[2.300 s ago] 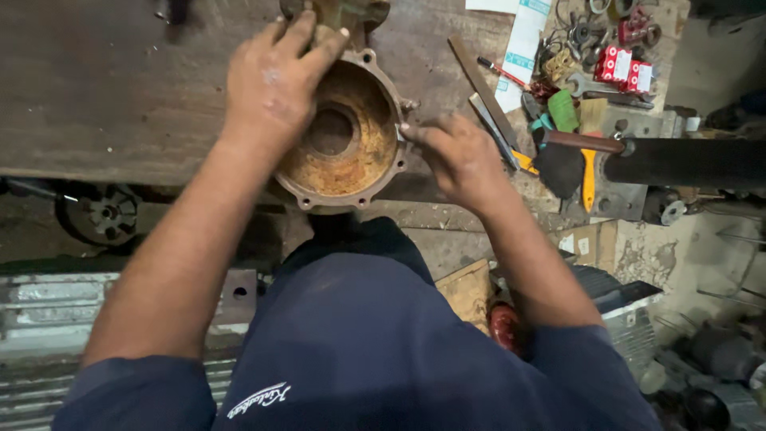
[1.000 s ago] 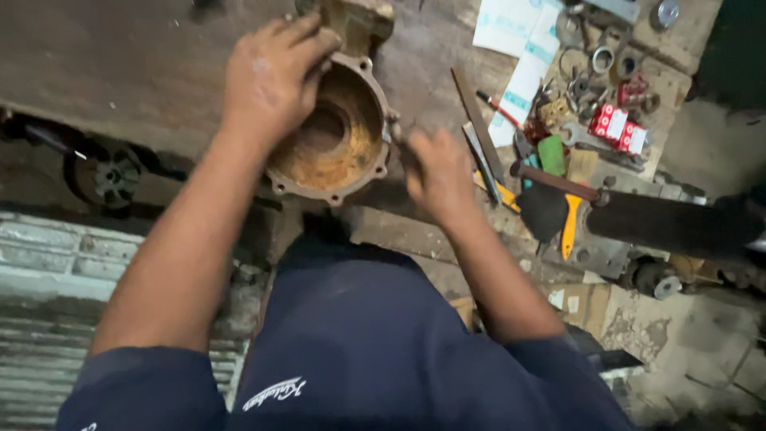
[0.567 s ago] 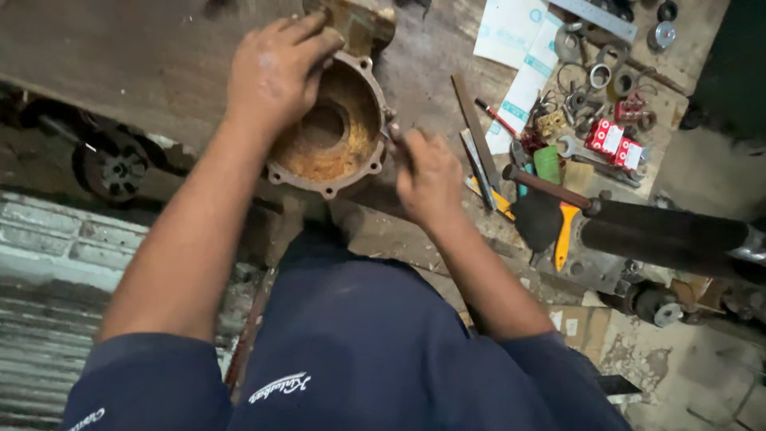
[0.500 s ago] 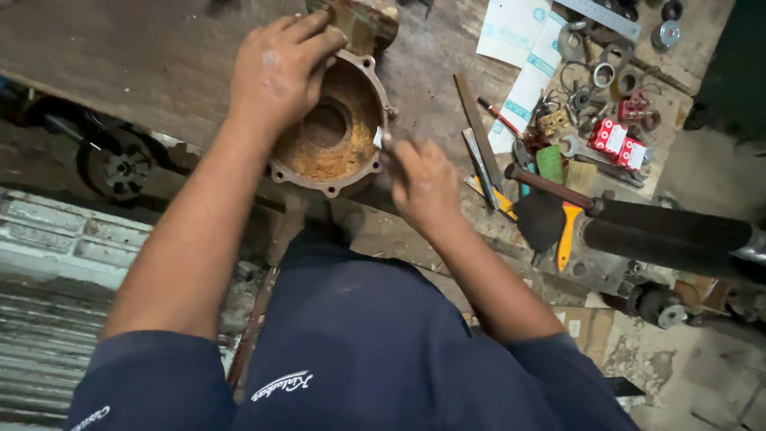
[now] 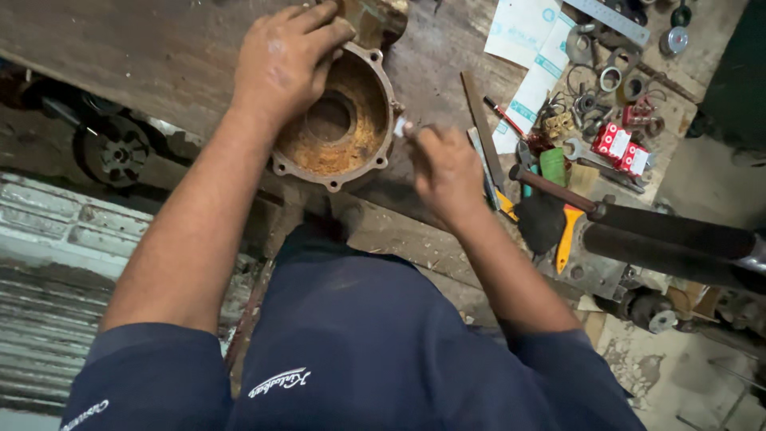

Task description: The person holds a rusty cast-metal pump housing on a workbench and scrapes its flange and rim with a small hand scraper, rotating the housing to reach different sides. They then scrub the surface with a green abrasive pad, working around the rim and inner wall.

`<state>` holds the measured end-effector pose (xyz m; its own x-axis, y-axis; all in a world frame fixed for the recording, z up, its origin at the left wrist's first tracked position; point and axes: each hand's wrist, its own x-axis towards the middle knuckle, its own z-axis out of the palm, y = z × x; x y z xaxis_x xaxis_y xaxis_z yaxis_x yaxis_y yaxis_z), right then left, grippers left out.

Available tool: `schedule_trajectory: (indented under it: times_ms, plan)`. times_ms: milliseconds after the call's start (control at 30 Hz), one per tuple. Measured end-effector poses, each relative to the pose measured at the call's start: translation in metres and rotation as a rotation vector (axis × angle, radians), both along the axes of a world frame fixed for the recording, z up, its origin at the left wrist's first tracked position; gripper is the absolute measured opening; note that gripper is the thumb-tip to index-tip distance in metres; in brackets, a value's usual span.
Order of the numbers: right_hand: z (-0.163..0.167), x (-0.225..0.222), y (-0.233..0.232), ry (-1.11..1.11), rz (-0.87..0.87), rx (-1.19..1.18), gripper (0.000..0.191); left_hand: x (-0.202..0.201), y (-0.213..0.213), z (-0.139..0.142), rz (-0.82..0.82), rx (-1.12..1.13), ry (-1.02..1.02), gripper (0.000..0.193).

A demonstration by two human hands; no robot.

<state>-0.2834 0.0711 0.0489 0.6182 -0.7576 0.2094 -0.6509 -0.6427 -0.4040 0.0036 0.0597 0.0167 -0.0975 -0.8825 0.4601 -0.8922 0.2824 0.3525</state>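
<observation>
On the worn wooden workbench (image 5: pixel 159 48) we see a rusty round housing (image 5: pixel 339 124) lying open side up near the bench's front edge. The left hand (image 5: pixel 283 60) closes over its upper left rim, fingers curled on the metal. The right hand (image 5: pixel 447 164) sits just beside its right rim, fingertips pinched on a small pale piece (image 5: pixel 399 128) that touches the flange. Right of that hand, a flat file (image 5: pixel 481 124), a yellow-handled tool (image 5: pixel 568 231) and a dark hammer (image 5: pixel 550 199) crowd the surface, leaving little open room there; the bench left of the housing lies bare. Farther right lie white paper packets with blue print (image 5: pixel 527 48), two small red-and-white boxes (image 5: pixel 618 148) and loose metal rings (image 5: pixel 610 78).
</observation>
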Motion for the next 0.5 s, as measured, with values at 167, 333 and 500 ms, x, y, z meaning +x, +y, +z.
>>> schedule_trajectory:
  times_ms: [167,333,500]
  plan:
    - [-0.0019,-0.0017,-0.0035,0.0,0.057,-0.003,0.02,0.0002,-0.0002,-0.0006,-0.001,0.015,-0.015,0.03]
    - [0.0015,-0.0002,-0.0048,-0.035,0.053,-0.01,0.022,0.0003,0.0002,-0.0006,0.003,0.009,-0.013,0.033]
    - [0.0055,0.0,-0.0089,-0.031,0.061,-0.011,0.016,0.0013,-0.0002,-0.0022,0.014,0.009,-0.016,0.029]
